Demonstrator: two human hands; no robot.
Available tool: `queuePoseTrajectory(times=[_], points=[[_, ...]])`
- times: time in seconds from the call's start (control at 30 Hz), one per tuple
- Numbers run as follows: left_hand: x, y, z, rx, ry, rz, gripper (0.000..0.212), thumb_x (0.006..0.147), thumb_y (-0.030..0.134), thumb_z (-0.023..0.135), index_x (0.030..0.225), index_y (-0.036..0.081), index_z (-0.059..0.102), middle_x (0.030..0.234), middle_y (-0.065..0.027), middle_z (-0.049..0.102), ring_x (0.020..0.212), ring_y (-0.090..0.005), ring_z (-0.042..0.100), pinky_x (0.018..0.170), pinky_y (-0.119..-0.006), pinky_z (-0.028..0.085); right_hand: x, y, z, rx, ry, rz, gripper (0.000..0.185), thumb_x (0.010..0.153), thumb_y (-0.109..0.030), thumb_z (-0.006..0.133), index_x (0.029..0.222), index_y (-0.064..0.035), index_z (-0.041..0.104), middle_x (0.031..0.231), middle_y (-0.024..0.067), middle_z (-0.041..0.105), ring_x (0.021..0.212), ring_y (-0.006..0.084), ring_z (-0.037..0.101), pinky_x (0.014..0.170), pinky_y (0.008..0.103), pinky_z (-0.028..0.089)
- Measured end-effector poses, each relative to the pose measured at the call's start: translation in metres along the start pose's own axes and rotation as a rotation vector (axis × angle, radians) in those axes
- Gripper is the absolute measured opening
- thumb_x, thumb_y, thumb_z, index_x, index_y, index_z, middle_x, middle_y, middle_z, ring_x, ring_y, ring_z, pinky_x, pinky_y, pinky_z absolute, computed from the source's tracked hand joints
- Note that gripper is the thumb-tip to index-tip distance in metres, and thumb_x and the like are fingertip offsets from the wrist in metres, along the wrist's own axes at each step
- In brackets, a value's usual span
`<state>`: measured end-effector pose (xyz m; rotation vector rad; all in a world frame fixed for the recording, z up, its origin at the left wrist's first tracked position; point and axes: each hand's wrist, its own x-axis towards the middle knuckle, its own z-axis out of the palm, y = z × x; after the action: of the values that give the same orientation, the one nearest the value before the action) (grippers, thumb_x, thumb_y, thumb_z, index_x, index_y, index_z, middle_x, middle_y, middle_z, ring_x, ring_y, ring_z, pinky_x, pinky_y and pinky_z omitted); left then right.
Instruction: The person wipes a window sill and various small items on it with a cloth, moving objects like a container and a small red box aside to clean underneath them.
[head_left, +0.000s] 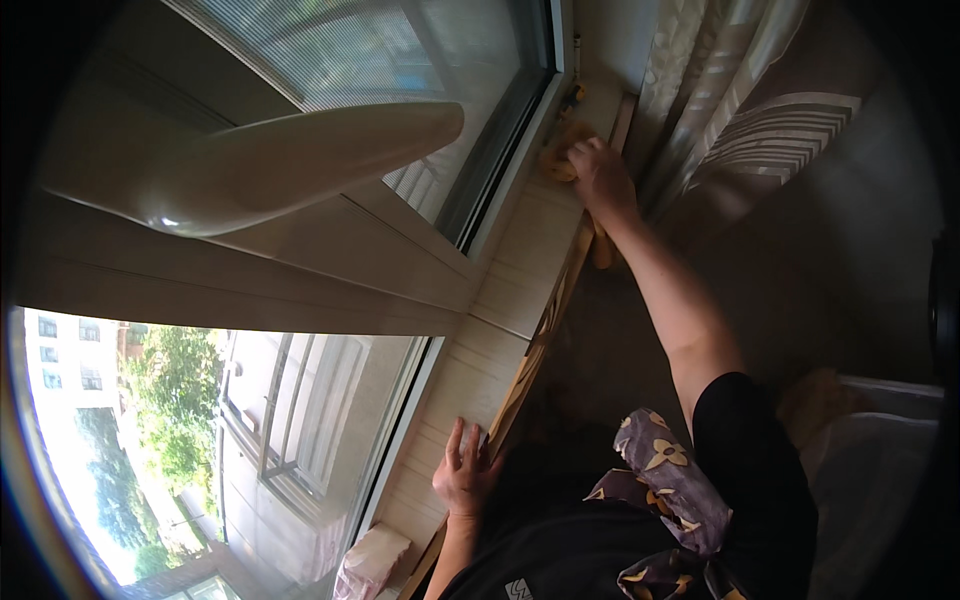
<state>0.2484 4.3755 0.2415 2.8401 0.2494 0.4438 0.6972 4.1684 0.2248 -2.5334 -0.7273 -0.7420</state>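
My right hand (600, 176) reaches to the upper end of the windowsill (517, 259), its fingers closed on a yellowish-orange cloth (559, 166) that looks blurred and lies against the sill. Lower down, my left hand (463, 472) rests on the same pale, tile-like sill with its fingers apart and nothing in them. Beyond the cloth, close to the window frame, is a small yellow and black object (576, 94) whose kind I cannot tell.
A large pale window handle (300, 169) juts across the view at upper left. Patterned curtains (720, 112) hang beyond my right hand. A wrapped pack (375, 559) sits on the sill below my left hand. At right stands a translucent plastic container (877, 450).
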Motion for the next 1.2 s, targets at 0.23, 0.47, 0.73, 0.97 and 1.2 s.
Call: queuePoseTrajectory(times=[0.23, 0.47, 0.73, 0.97, 1.2], points=[[-0.002, -0.006, 0.004, -0.033, -0.009, 0.006, 0.061, 0.068, 0.032, 0.087, 0.123, 0.018, 0.065, 0.134, -0.0083, 0.060, 0.080, -0.0267, 0.071, 0.063, -0.035, 0.059, -0.131, -0.190, -0.068, 0.376, -0.298, -0.084, 0.022, 0.077, -0.003, 0.068, 0.094, -0.0155, 0.074, 0.107, 0.0004, 0.070, 0.099, 0.0208, 0.064, 0.075, 0.0364, 0.055], [0.002, 0.000, 0.019, 0.044, 0.033, 0.112, 0.058, 0.071, 0.033, 0.086, 0.120, 0.012, 0.063, 0.133, -0.0123, 0.058, 0.081, -0.0282, 0.071, 0.063, -0.036, 0.058, -0.178, -0.181, -0.056, 0.469, -0.370, -0.271, 0.043, 0.080, 0.000, 0.064, 0.120, -0.0171, 0.070, 0.135, -0.0004, 0.060, 0.121, 0.0224, 0.054, 0.101, 0.0415, 0.049], [-0.002, 0.003, 0.006, 0.174, -0.047, 0.067, 0.055, 0.067, 0.029, 0.082, 0.117, 0.016, 0.063, 0.132, -0.0111, 0.060, 0.077, -0.0286, 0.070, 0.061, -0.037, 0.058, -0.051, -0.011, -0.008, 0.186, -0.177, -0.150, 0.031, 0.070, 0.002, 0.066, 0.099, -0.0087, 0.069, 0.108, 0.0068, 0.064, 0.113, 0.0279, 0.053, 0.099, 0.0395, 0.047], [0.007, 0.015, -0.006, 0.280, 0.037, 0.182, 0.058, 0.066, 0.021, 0.082, 0.119, 0.015, 0.059, 0.131, -0.0117, 0.060, 0.081, -0.0311, 0.070, 0.062, -0.040, 0.058, 0.058, 0.146, 0.026, -0.011, 0.147, 0.084, 0.018, 0.082, -0.006, 0.063, 0.099, -0.0062, 0.068, 0.109, 0.0085, 0.065, 0.112, 0.0267, 0.056, 0.094, 0.0401, 0.049], [0.021, 0.023, -0.002, 0.388, 0.020, 0.185, 0.054, 0.069, 0.018, 0.077, 0.120, 0.015, 0.058, 0.132, -0.0114, 0.059, 0.080, -0.0328, 0.069, 0.063, -0.042, 0.057, -0.005, 0.087, -0.039, 0.393, -0.306, 0.399, 0.029, 0.080, 0.007, 0.055, 0.100, -0.0081, 0.069, 0.112, 0.0087, 0.063, 0.104, 0.0302, 0.060, 0.089, 0.0396, 0.051]])
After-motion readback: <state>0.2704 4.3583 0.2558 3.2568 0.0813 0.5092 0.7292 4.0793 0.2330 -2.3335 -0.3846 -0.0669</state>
